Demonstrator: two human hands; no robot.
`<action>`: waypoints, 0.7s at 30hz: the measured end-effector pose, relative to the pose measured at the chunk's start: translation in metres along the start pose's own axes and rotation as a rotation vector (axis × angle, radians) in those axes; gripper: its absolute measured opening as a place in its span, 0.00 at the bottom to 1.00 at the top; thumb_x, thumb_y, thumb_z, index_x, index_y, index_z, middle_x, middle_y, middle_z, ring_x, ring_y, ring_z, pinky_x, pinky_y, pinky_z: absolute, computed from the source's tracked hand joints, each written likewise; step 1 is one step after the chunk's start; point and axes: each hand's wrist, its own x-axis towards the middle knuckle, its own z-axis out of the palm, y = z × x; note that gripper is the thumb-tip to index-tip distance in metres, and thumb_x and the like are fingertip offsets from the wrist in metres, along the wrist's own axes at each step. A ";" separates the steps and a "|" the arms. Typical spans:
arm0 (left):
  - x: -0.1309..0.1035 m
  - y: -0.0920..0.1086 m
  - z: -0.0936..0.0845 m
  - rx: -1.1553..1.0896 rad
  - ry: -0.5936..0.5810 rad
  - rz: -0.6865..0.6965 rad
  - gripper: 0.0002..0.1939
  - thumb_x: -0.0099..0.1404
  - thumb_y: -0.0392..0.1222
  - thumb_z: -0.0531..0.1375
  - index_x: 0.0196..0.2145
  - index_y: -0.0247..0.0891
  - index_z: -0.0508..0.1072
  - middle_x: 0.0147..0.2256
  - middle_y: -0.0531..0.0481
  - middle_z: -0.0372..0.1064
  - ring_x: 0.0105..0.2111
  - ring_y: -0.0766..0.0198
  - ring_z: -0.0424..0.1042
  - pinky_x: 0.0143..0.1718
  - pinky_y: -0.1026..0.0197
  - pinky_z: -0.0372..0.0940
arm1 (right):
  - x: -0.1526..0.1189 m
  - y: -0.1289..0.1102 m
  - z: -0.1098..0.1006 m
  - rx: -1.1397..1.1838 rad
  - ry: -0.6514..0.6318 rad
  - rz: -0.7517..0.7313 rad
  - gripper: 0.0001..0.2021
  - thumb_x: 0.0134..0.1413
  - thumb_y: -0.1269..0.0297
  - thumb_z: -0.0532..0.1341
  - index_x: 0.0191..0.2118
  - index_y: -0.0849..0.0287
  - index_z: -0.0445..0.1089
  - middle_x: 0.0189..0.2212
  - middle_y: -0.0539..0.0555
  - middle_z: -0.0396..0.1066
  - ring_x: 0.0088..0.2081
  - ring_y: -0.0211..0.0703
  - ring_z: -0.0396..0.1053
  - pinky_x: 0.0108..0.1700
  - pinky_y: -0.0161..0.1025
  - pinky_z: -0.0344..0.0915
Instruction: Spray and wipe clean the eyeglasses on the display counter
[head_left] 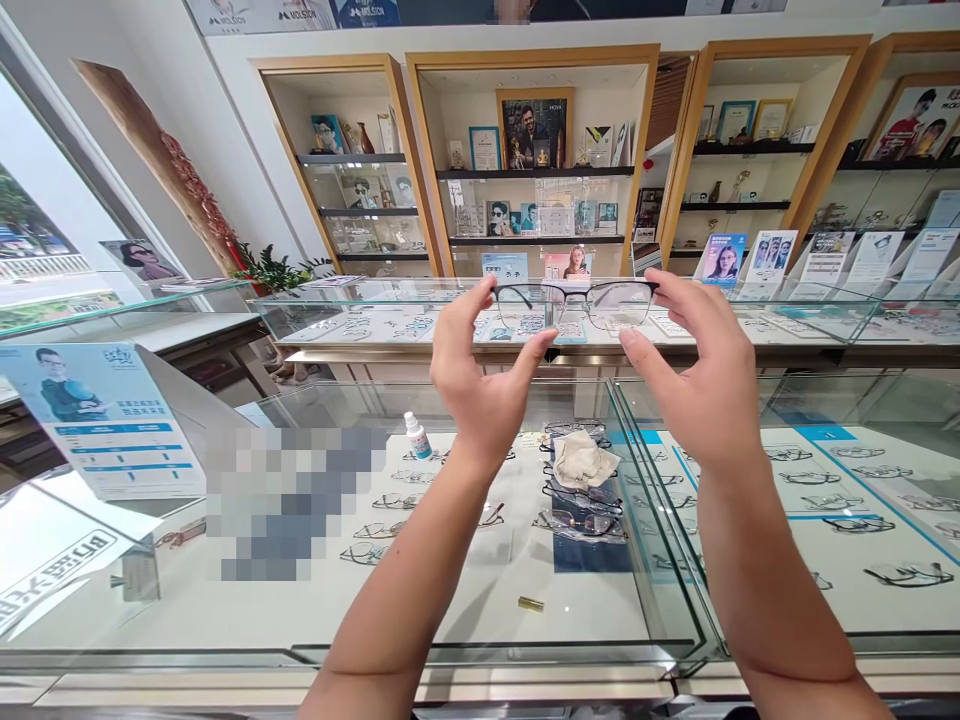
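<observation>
Raised in front of me is a pair of eyeglasses (576,290) with a dark upper rim and clear lenses. My left hand (484,370) grips its left end, fingers at the hinge corner and thumb near the lower lens edge. On the other end, my right hand (701,360) pinches the right corner, its thumb pointing in below the lens. Below them on the glass counter lie a crumpled beige cloth (585,460) and a small white bottle with a blue label (418,437). A small gold-coloured piece (531,604) rests nearer the front edge.
Several spectacle frames (581,522) are laid out in the glass display case (480,625). A blue and white leaflet stand (105,420) is at the left. Behind runs another glass counter (360,350), with wooden wall shelves (532,55) beyond. Part of the left counter is blurred.
</observation>
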 end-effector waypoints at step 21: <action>-0.003 0.009 0.000 0.033 0.053 0.099 0.36 0.64 0.59 0.76 0.66 0.49 0.74 0.61 0.43 0.77 0.63 0.44 0.73 0.69 0.40 0.65 | -0.002 0.008 0.003 0.144 -0.127 0.115 0.26 0.71 0.57 0.66 0.71 0.45 0.69 0.67 0.59 0.74 0.67 0.62 0.74 0.70 0.67 0.71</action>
